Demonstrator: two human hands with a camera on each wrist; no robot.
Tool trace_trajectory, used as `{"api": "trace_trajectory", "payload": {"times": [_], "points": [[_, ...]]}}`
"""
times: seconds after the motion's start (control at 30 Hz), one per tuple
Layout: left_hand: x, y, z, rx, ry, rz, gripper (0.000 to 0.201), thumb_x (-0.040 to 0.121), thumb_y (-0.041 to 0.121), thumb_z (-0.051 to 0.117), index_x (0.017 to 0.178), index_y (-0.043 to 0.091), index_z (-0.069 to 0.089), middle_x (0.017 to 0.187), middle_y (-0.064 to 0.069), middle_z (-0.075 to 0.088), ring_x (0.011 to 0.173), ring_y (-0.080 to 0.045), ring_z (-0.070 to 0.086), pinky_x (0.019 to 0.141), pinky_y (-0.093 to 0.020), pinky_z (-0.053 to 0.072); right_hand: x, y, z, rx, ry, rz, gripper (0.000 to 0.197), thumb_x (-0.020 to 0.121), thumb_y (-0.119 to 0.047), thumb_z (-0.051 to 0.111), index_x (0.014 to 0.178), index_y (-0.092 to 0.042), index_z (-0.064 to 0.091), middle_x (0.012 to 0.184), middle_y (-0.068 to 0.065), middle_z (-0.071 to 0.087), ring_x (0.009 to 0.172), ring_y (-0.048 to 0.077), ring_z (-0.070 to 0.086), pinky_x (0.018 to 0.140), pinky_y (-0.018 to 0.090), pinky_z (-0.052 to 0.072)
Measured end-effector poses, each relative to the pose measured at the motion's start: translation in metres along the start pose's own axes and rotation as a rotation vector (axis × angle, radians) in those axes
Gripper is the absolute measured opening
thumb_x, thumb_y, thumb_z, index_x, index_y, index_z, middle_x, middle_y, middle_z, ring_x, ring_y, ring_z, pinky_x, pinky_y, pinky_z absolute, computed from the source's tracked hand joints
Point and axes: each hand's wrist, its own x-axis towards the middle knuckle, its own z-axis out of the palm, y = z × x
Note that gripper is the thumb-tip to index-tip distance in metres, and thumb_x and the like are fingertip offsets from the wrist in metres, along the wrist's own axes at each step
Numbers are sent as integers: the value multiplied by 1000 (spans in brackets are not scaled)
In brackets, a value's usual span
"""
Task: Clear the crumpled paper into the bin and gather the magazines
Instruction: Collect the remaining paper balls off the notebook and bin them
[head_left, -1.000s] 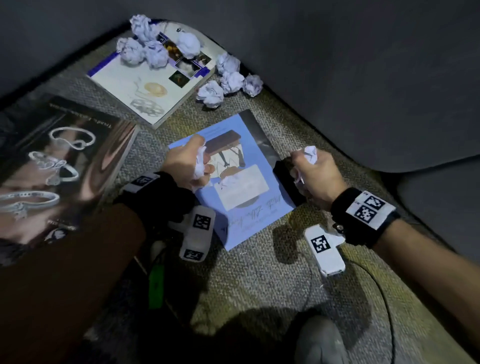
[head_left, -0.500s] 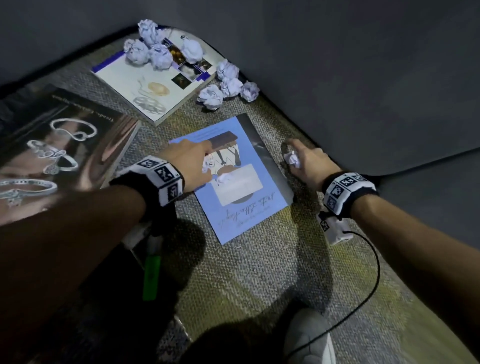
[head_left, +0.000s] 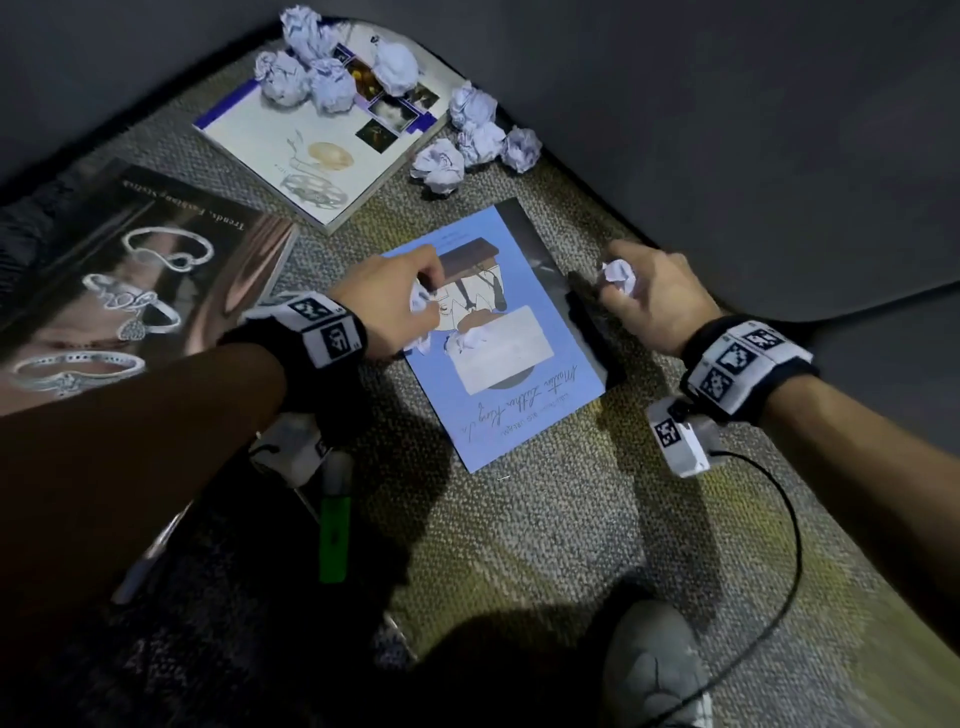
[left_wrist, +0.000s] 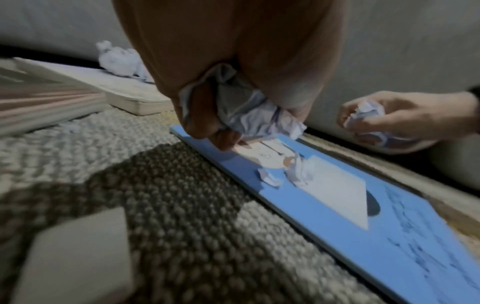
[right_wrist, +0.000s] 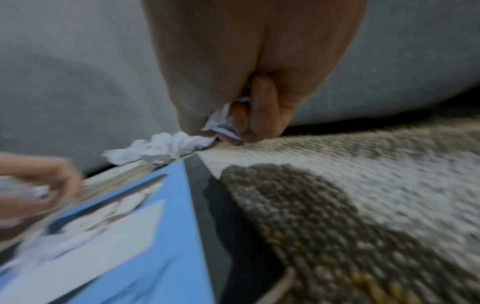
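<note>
Crumpled white paper balls (head_left: 439, 166) are waiting upper centre; both hands (head_left: 387, 306) (head_left: 657, 296) are gripping wads already (full fists risk dropping some).

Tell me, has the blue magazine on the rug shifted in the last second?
No. The blue magazine lies at the same angle beside the sofa base, its far corner the same way off the nearest paper ball.

Green marker (head_left: 333, 540) and grey shoe (head_left: 657, 670) on woven carpet (head_left: 545, 545)
</note>
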Motion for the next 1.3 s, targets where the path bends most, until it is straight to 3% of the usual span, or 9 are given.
{"api": "trace_trajectory", "payload": {"times": [0.2, 0.33, 0.4, 0.57, 0.7, 0.87, 1.0, 1.13, 1.3], "points": [[-6, 9, 12, 427, -217, 175, 46, 86, 50, 56, 119, 27, 33, 78, -2, 53, 73, -30, 54, 58, -34, 38, 0, -67, 29, -81, -269, -294, 14, 88, -18, 56, 97, -20, 46, 72, 3, 57, 65, 24, 55, 60, 25, 36], [-9, 15, 25, 562, -201, 190, 26, 95, 41, 43, 116, 28, 37, 92, -3, 56, 79, -32, 55, 59, -35, 38, 10, -83, 48, -189, -288, -308, 23, 89, -21, 55, 107, -18, 41, 75, 1, 56, 74, 29, 58, 66, 37, 50], [-9, 12, 25, 504, -184, 165, 8, 95, 32, 42, 99, 26, 42, 86, -3, 53, 73, -30, 49, 60, -35, 39, 12, -83, 51, -196, -308, -296, 29, 88, -20, 55, 113, -18, 40, 74, 1, 53, 73, 29, 55, 66, 38, 50], [-17, -8, 7, -70, -60, -45, 6, 85, 26, 57, 79, 24, 54, 79, -2, 64, 75, -28, 60, 66, -32, 48, 13, -78, 57, -156, -297, -337, 43, 91, -28, 56, 129, -23, 35, 61, -6, 48, 66, 28, 52, 58, 33, 42], [-19, -19, -12, -313, 27, -179, 10, 87, 22, 60, 77, 19, 60, 83, -4, 62, 80, -26, 59, 68, -27, 40, 14, -79, 60, -260, -343, -415, 34, 95, -38, 48, 126, -28, 37, 85, 8, 61, 76, 32, 57, 59, 35, 42], [-21, -31, -29, -378, 51, -299, 18, 83, 24, 66, 67, 24, 58, 78, 1, 59, 58, -14, 48, 52, -24, 36, 12, -81, 61, -353, -351, -423, 29, 95, -33, 50, 122, -25, 45, 103, 8, 63, 87, 32, 60, 61, 33, 37], [-26, -22, -23, -177, 8, -206, 10, 76, 20, 67, 72, 17, 58, 70, -3, 60, 66, -23, 53, 58, -26, 39, 5, -75, 57, -138, -226, -295, 21, 87, -31, 59, 103, -23, 49, 87, 6, 65, 78, 29, 61, 64, 34, 50], [-27, -5, -12, 150, -37, -37, 12, 82, 27, 59, 85, 19, 51, 77, -7, 59, 73, -31, 53, 59, -30, 36, -3, -68, 45, 42, -25, -185, 15, 83, -23, 61, 87, -13, 49, 70, 4, 59, 64, 24, 55, 58, 26, 41], [-14, -9, 2, 428, -85, 67, 39, 86, 52, 57, 110, 25, 41, 91, -4, 61, 72, -29, 53, 58, -32, 37, 4, -69, 38, -130, -82, -186, 26, 84, -29, 63, 87, -17, 40, 70, 4, 56, 68, 29, 55, 58, 30, 39]]}}
